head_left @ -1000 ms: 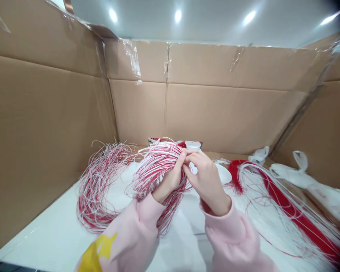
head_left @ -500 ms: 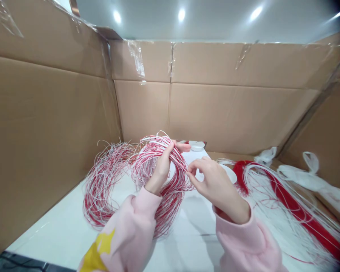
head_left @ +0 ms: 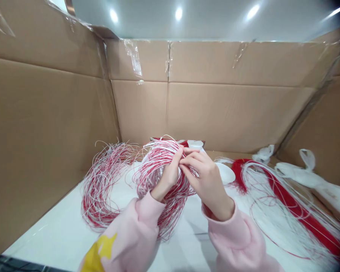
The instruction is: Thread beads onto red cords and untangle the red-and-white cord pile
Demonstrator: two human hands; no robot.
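My left hand (head_left: pixel 170 174) grips the upper right side of a coil of red and white wires (head_left: pixel 155 170), holding it up off the white table (head_left: pixel 59 238). My right hand (head_left: pixel 205 179) is closed beside it, fingertips pinching strands of the same coil where the two hands meet. Both arms wear pink sleeves. A second, looser red and white coil (head_left: pixel 102 185) lies flat on the table to the left.
Tall cardboard walls (head_left: pixel 51 124) enclose the table on the left, back and right. A long bundle of red and white wires (head_left: pixel 289 206) runs along the right side. A white dish (head_left: pixel 226 173) lies behind my right hand, and white plastic bags (head_left: pixel 303 172) sit at far right.
My right hand, which had drawn away to the right half a second ago, has come back against the left hand on the coil. The coil stays held up.
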